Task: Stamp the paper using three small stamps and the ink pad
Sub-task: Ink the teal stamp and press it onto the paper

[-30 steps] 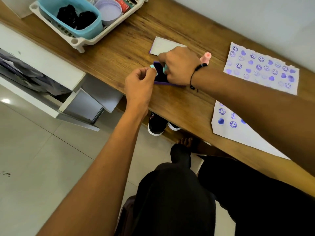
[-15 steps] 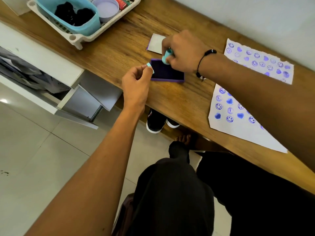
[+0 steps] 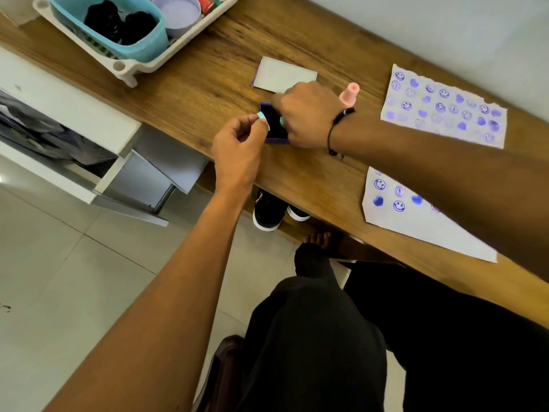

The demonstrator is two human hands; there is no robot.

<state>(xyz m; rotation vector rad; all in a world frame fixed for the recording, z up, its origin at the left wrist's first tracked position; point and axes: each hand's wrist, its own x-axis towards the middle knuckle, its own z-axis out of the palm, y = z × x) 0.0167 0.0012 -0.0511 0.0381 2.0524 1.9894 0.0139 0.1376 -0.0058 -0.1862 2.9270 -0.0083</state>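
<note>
**Stamps meeting the ink pad at the near edge of a wooden desk**

Wood-grain desk (image 3: 208,93) is running diagonally across the head view, backing onto a pale wall (image 3: 445,31) and overhanging a light tiled floor (image 3: 59,278). To the left, a white drawer unit (image 3: 74,114) is standing with one drawer (image 3: 142,185) hanging open. A pair of black-and-white shoes (image 3: 267,214) is lying under the desk edge, and the person's dark-trousered legs (image 3: 312,337) are filling the lower frame.

At the far left corner, a cream rack-style tray (image 3: 124,68) is carrying a turquoise tub (image 3: 139,46) that is holding dark, indistinct items (image 3: 118,25); a round lilac container (image 3: 181,16) is sitting just beside the tub in the same tray.

The ink pad (image 3: 274,126), a purple case with a dark pad, is lying open near the desk's front edge, with a pale rectangular lid (image 3: 282,75) lying behind it. The right hand (image 3: 309,117) is curling over the pad, fingers closed around a teal stamp (image 3: 281,121) that is pressing onto the pad. The left hand (image 3: 237,144) is pinching a second teal stamp (image 3: 262,116) between thumb and fingertips at the pad's left rim. A pink stamp (image 3: 350,95) is standing upright on the desk behind the right wrist, which is wearing a black cord bracelet (image 3: 338,126).

Two papers are lying to the right: a torn sheet (image 3: 445,108) covered in purple smileys and hearts, and a nearer sheet (image 3: 416,224) bearing only a few prints, partly hidden by the right forearm.
</note>
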